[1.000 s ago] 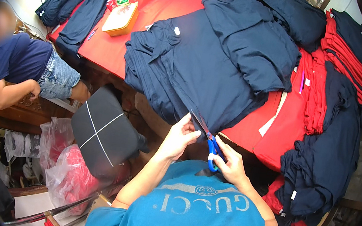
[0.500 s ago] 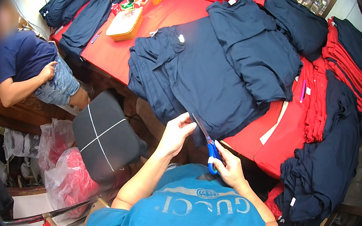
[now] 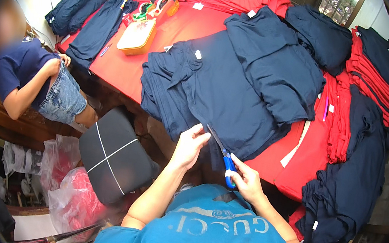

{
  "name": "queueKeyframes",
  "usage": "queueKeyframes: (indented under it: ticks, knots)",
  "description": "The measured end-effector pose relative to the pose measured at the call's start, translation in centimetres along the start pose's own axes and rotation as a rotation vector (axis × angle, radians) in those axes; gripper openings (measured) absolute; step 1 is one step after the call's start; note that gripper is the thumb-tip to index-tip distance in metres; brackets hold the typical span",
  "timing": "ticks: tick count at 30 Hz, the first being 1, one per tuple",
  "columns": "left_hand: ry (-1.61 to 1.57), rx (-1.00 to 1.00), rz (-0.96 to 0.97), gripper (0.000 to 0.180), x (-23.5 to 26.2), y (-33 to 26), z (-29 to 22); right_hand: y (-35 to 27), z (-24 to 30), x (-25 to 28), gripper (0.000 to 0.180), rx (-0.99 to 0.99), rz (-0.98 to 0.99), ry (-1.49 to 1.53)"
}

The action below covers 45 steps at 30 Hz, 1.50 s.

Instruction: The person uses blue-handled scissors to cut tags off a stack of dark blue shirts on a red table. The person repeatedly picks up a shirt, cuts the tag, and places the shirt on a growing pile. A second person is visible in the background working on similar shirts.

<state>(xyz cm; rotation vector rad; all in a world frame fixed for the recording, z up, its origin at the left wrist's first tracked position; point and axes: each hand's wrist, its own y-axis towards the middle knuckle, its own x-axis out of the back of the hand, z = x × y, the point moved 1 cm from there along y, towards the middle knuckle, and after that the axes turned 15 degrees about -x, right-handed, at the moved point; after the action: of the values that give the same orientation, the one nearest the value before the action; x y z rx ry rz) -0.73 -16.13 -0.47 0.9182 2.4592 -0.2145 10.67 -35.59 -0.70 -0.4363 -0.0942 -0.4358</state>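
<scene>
Gripping blue-handled metal scissors (image 3: pixel 229 164), R hand (image 3: pixel 248 179) sits nr L hand (image 3: pixel 187 148), whose fingertips are narrow w/ hold unclear, by the navy cloth garment (image 3: pixel 224 89) on the red-covered table (image 3: pixel 112 66); work looks under way, pcs done vs left unclear.

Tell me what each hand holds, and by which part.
The right hand holds blue-handled metal scissors by the handles. Whether the left hand pinches the navy fabric garment cannot be told.
</scene>
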Motion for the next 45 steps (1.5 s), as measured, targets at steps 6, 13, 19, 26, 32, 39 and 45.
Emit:
queueKeyframes:
  ticks: [6, 13, 19, 26, 32, 39, 45]
  knots:
    - [0.032, 0.023, 0.087, 0.034, -1.1, 0.3, -2.0, 2.4, 0.8, -0.7, 0.056, 0.238, -0.079, -0.048]
    - [-0.058, -0.009, -0.052, 0.032, 0.6, 1.8, -1.0, 2.4, 2.0, -0.6, 0.054, -0.129, 0.021, 0.081]
    - [0.024, -0.045, 0.015, 0.033, 0.8, 2.8, -2.0, 3.8, 2.5, -1.3, 0.054, 0.171, -0.053, -0.096]
    - [0.028, -0.012, 0.028, 0.036, 2.1, 3.4, -1.3, 4.5, 3.8, -2.0, 0.053, -0.1, -0.009, 0.057]
    - [-0.065, -0.01, 0.017, 0.036, 3.5, 4.7, -1.2, 4.7, 2.8, -3.3, 0.054, 0.013, -0.059, -0.013]
    - [0.003, 0.054, 0.154, 0.042, 3.5, 4.9, -3.2, 6.6, 3.3, -4.5, 0.054, 0.221, -0.156, -0.079]
    - [-0.053, 0.079, 0.094, 0.036, 4.1, 5.7, -2.8, 6.5, 4.5, -4.8, 0.051, -0.14, -0.07, 0.132]
